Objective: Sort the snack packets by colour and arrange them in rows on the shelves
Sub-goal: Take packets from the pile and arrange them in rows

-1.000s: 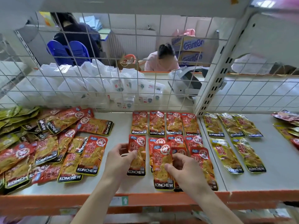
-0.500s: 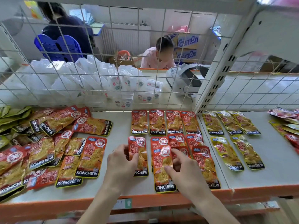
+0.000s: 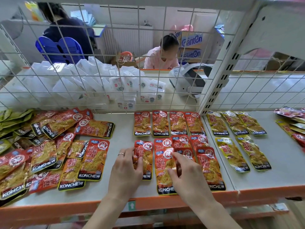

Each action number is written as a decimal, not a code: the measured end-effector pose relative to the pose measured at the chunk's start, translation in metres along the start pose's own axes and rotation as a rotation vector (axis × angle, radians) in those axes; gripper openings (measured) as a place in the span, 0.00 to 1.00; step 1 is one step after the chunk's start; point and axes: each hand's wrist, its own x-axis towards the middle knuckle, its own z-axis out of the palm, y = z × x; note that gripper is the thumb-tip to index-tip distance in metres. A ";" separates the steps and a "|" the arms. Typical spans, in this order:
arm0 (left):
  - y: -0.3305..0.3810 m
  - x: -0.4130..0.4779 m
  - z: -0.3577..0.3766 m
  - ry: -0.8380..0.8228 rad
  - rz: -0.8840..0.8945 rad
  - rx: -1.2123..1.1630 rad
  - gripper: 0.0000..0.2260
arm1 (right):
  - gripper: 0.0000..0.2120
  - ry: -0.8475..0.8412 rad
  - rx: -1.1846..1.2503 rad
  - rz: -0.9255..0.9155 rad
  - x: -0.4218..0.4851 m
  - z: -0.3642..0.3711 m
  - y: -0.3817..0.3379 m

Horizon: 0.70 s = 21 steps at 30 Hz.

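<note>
Red packets lie in a back row [image 3: 169,123] on the shelf [image 3: 123,129], with a second, overlapping row [image 3: 194,142] in front. My left hand [image 3: 126,171] pinches the left edge of a red packet [image 3: 145,156] lying flat at the left end of that front row, thumb on its face. My right hand [image 3: 186,176] holds the neighbouring red packet [image 3: 162,176], index finger along its top and thumb on its front; its right edge is hidden. Yellow packets [image 3: 234,123] sit in two rows on the right. A mixed red and green pile [image 3: 49,146] fills the left.
A white wire grid [image 3: 148,90] backs the shelf, and a slotted upright [image 3: 219,83] divides it. The front lip [image 3: 148,202] is orange. More loose packets [image 3: 295,123] lie at the far right. Behind the grid are white packages and two people.
Both red packets have come down and forward onto the shelf in the front row. My left hand has slid along its packet's left edge; my right index finger now stretches over the top.
</note>
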 end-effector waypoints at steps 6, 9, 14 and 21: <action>-0.003 -0.002 0.003 0.020 0.035 0.023 0.13 | 0.21 0.011 -0.024 -0.035 -0.004 0.003 0.004; -0.006 -0.002 0.004 0.020 0.039 0.027 0.12 | 0.19 0.001 -0.030 -0.049 -0.007 0.004 0.006; -0.009 -0.003 0.007 0.041 0.049 0.045 0.10 | 0.17 0.008 -0.053 -0.083 -0.011 0.008 0.009; -0.009 -0.005 0.009 0.056 0.095 0.076 0.08 | 0.16 0.033 -0.100 -0.116 -0.016 0.015 0.014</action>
